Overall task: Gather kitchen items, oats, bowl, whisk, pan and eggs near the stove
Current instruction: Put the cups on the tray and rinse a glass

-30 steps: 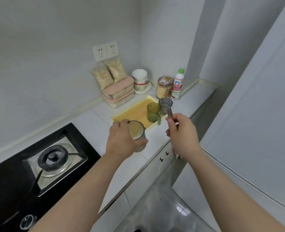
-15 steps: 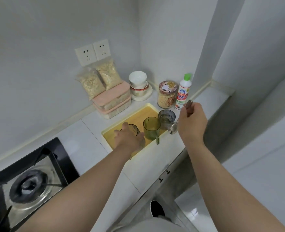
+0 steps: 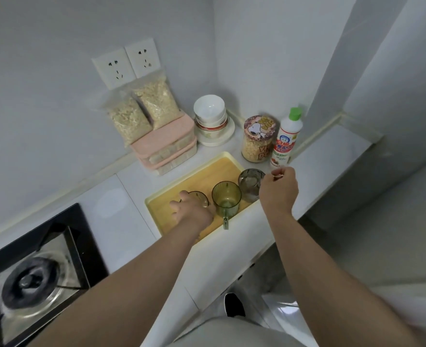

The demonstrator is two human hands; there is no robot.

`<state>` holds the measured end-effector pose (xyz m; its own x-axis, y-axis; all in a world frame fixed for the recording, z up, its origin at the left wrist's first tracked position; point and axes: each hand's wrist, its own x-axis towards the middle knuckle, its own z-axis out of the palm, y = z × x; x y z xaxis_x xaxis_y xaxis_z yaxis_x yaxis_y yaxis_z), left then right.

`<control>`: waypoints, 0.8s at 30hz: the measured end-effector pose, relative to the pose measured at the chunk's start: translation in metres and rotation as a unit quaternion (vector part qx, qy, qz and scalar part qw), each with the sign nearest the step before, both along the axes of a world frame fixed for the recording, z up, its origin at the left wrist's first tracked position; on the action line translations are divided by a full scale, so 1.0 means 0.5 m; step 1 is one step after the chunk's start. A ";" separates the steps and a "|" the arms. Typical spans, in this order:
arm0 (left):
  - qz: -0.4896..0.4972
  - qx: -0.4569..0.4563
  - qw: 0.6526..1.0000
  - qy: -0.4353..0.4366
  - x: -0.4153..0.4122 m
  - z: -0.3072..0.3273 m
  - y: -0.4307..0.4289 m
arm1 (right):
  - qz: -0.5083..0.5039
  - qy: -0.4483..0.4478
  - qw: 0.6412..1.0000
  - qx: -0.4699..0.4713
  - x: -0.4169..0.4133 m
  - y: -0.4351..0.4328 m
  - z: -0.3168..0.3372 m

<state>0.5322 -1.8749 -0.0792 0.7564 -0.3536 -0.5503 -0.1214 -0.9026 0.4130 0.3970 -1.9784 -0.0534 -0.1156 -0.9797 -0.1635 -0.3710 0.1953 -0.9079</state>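
While left hand (image 3: 194, 212) grips a cup (image 3: 202, 197), right hand (image 3: 278, 190) pinches metal utensil (image 3: 277, 175) near bottle (image 3: 285, 139).

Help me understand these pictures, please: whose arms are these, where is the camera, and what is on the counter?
There is no machine: a person works bare-handed, filmed by one wide-angle camera worn on the head, looking down at a kitchen counter. The left hand grips a clear cup in a yellow tray, beside a green mug and a grey cup. The right hand pinches a small metal item, mostly hidden. Behind stand two bags of oats, pink-lidded boxes, stacked white bowls, a jar and a bottle. A gas stove is at the lower left.
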 end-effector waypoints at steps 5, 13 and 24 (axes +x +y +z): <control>0.010 0.025 0.999 0.026 -0.013 0.006 -0.010 | -0.014 -0.009 0.998 0.058 0.003 -0.012 -0.034; -0.022 0.026 0.999 0.022 -0.017 0.001 -0.011 | -0.025 -0.036 0.992 0.118 0.005 -0.010 -0.056; -0.067 0.016 0.997 0.024 -0.001 0.008 0.020 | -0.018 -0.031 0.990 0.140 -0.010 0.010 -0.058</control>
